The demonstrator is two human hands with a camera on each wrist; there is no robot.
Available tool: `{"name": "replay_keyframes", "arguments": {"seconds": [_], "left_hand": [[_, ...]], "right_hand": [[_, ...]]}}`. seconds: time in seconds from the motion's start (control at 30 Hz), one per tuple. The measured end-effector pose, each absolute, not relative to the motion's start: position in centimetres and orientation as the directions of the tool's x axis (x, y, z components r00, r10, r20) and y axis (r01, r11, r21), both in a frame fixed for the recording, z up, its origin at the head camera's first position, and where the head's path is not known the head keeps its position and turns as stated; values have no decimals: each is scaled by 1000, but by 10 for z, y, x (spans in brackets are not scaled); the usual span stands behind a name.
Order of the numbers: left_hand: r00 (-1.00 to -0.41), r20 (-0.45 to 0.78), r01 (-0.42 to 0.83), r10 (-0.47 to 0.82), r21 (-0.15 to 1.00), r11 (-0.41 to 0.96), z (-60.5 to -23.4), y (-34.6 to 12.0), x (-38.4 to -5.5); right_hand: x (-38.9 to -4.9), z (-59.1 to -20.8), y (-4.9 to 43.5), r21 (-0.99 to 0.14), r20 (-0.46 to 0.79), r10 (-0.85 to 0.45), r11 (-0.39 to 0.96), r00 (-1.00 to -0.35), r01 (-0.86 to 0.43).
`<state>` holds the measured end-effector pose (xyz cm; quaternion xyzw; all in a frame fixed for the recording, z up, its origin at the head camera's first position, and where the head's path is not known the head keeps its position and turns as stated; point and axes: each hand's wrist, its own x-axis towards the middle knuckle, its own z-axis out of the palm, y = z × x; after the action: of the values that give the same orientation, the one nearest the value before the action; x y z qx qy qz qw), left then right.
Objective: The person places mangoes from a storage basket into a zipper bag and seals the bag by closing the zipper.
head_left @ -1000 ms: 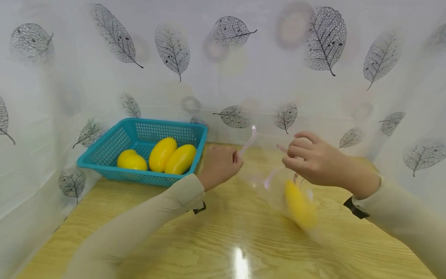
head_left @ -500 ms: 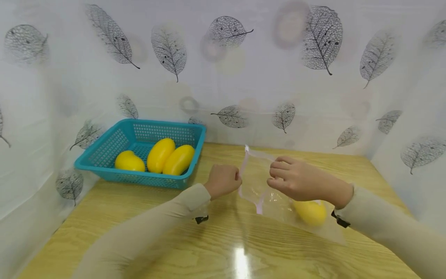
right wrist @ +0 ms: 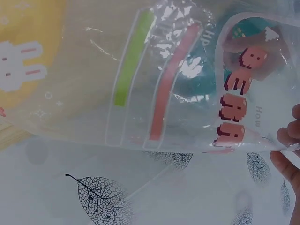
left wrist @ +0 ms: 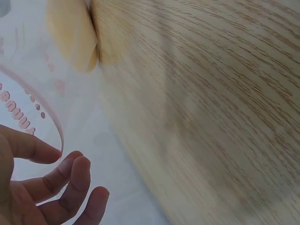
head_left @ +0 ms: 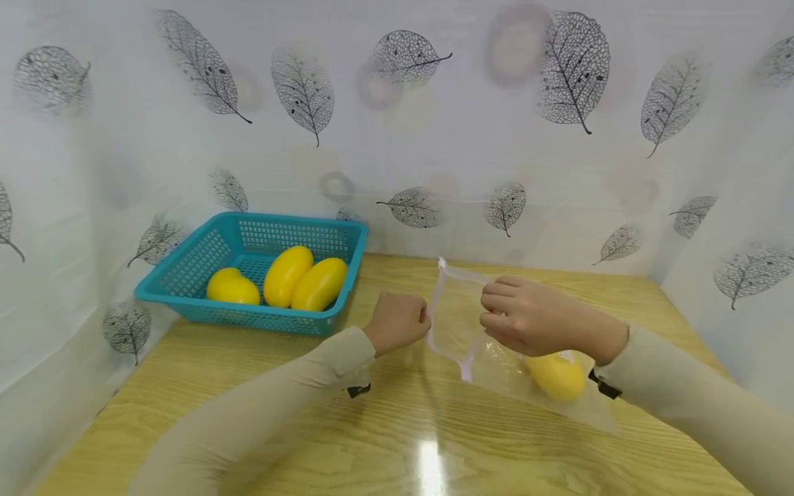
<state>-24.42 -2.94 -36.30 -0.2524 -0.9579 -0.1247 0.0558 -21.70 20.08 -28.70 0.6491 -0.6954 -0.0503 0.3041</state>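
Note:
A clear plastic zip bag with a pink zip strip and a white slider hangs between my hands, its mouth towards the left. My left hand pinches the near-left side of the mouth; the left wrist view shows thumb and finger meeting at the bag's rim. With curled fingers my right hand grips the opposite side. A yellow mango lies inside the bag's lower right end, partly hidden by my right hand. Printed letters and coloured bars cover the bag's face in the right wrist view.
On the left of the wooden table stands a blue plastic basket. It holds a rounded mango and two longer mangoes side by side. Behind rises a white leaf-patterned curtain.
The bag and mango swung in a blur a second ago, then came lower and steadied. My right hand moved down and left; my left hand shifted slightly down. Little differs over the last half second.

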Motion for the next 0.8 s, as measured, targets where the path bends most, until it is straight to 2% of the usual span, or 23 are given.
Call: {"name": "replay_keyframes", "arguments": {"seconds": [0.57,0.8], "left_hand": [[-879,140,477,456,223,850,-361,-34,-237],[-878,152,478,453,235,846,-348,-43,-236]], "right_hand": [[-218,-281,200,465,367,-928,128,59,-876],[-218,-280,201,490,360,-931,129,66,-862]]}}
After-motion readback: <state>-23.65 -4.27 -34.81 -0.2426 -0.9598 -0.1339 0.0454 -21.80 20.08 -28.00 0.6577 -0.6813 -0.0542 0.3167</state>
